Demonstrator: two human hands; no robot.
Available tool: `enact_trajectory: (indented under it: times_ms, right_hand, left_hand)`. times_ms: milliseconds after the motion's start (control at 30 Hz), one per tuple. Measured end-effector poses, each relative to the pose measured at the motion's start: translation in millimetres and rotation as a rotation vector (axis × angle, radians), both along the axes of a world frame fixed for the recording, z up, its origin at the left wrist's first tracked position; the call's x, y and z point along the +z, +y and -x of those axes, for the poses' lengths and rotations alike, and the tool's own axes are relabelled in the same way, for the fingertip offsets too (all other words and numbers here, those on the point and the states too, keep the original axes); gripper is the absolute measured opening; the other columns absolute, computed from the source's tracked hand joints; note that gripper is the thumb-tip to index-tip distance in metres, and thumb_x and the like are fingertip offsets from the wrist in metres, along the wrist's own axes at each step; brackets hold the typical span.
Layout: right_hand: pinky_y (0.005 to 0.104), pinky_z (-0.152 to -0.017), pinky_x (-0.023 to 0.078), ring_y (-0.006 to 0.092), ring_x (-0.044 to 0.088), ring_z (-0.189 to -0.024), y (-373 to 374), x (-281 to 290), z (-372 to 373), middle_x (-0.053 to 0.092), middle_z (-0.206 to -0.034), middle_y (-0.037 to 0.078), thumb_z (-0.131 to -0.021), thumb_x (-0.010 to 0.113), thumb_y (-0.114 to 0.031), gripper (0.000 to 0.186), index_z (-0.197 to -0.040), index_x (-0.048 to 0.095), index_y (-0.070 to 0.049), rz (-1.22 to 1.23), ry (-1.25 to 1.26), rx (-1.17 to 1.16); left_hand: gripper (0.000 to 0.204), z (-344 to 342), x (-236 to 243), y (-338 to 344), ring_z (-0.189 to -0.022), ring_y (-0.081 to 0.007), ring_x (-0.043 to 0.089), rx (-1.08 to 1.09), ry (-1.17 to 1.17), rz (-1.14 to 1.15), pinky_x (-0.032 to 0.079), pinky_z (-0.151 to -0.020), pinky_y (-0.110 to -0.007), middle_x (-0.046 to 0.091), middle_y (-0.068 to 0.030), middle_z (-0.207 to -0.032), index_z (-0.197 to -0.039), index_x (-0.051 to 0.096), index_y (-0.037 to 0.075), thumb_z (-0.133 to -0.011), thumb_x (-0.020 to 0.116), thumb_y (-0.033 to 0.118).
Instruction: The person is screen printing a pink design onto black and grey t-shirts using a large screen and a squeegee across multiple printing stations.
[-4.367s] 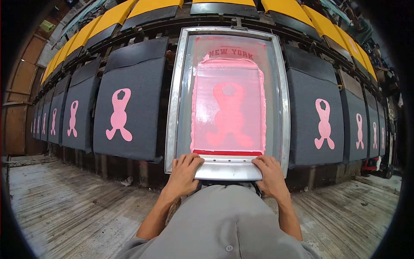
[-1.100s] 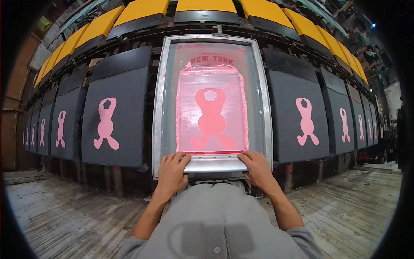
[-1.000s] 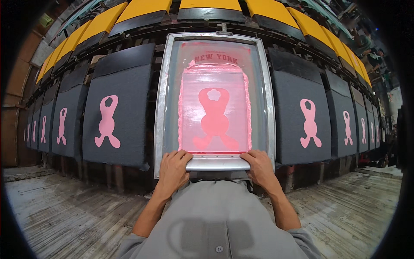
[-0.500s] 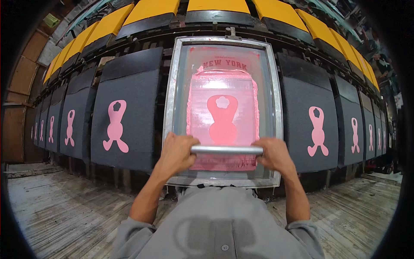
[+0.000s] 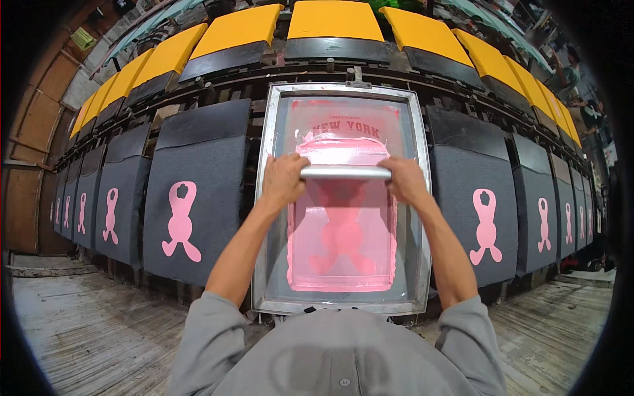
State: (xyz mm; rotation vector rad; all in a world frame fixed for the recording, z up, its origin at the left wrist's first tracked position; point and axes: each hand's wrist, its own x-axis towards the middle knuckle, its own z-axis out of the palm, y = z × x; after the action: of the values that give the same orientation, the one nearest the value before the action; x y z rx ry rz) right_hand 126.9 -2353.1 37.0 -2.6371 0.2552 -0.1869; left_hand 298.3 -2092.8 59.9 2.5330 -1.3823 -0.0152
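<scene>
- We have a single view, taken from a wide fisheye camera worn on the person's head.
- It faces forward and down onto the metal-framed printing screen [image 5: 343,198], which fills the centre at close range.
- Both forearms enter from the lower edge; the grey shirt [image 5: 337,360] covers the bottom.
- Rows of dark panels [image 5: 198,198] curve away towards the left and right rims, where straight edges bend.
- With no second view, nothing overlaps.

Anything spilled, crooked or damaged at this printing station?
Nothing stands out. Both hands, left hand and right hand, grip the squeegee level across the framed screen; pink ink stays inside the mesh.
</scene>
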Motion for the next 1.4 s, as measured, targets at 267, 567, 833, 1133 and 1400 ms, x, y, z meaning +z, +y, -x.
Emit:
enact_trajectory:
  times_ms: [267,567,833,1133,1400]
  right_hand:
    - [0.0484,-0.078,0.054,0.0389,0.067,-0.088,-20.2,12.5,-33.5,0.072,-0.092,0.016,-0.070,0.066,-0.003,0.032,-0.098,0.075,-0.014,-0.043,0.098,-0.071]
    - [0.0493,-0.077,0.054,0.0413,0.067,-0.086,-37.9,1.7,-56.3,0.071,-0.088,0.020,-0.070,0.064,-0.004,0.031,-0.098,0.075,-0.013,0.015,0.142,-0.033]
    - [0.0493,-0.076,0.054,0.0410,0.068,-0.082,-34.1,-2.1,-45.0,0.070,-0.085,0.021,-0.069,0.064,-0.002,0.032,-0.098,0.075,-0.010,0.048,0.213,0.035]
    - [0.0453,-0.082,0.053,0.0380,0.067,-0.088,1.5,14.4,4.8,0.072,-0.093,0.015,-0.066,0.065,0.001,0.035,-0.097,0.076,-0.010,-0.032,0.291,0.019]
    - [0.0452,-0.080,0.054,0.0374,0.067,-0.089,39.5,31.1,55.6,0.071,-0.094,0.013,-0.063,0.065,0.003,0.038,-0.097,0.075,-0.009,-0.081,0.341,0.008]
  left_hand:
    - [0.032,-37.2,16.4,-22.3,-0.089,-0.0371,0.067,0.004,0.061,-0.007,0.052,-0.080,-0.046,0.071,-0.0142,-0.097,-0.098,0.073,0.008,-0.067,0.065,0.007]
    - [0.035,-44.4,22.9,-37.8,-0.091,-0.0377,0.068,0.068,0.112,-0.117,0.053,-0.083,-0.046,0.072,-0.0161,-0.095,-0.101,0.074,0.009,-0.067,0.067,0.009]
    - [0.031,-31.6,20.2,-31.0,-0.088,-0.0374,0.069,0.086,0.152,-0.148,0.053,-0.077,-0.048,0.072,-0.0200,-0.090,-0.096,0.075,0.007,-0.067,0.064,0.007]
    - [0.028,15.1,25.8,0.7,-0.086,-0.0393,0.067,0.097,0.237,-0.162,0.053,-0.079,-0.046,0.071,-0.0170,-0.088,-0.094,0.074,0.008,-0.068,0.067,0.005]
    - [0.024,66.1,33.6,34.7,-0.084,-0.0352,0.067,0.095,0.274,-0.161,0.051,-0.075,-0.045,0.070,-0.0125,-0.089,-0.090,0.074,0.007,-0.067,0.068,0.002]
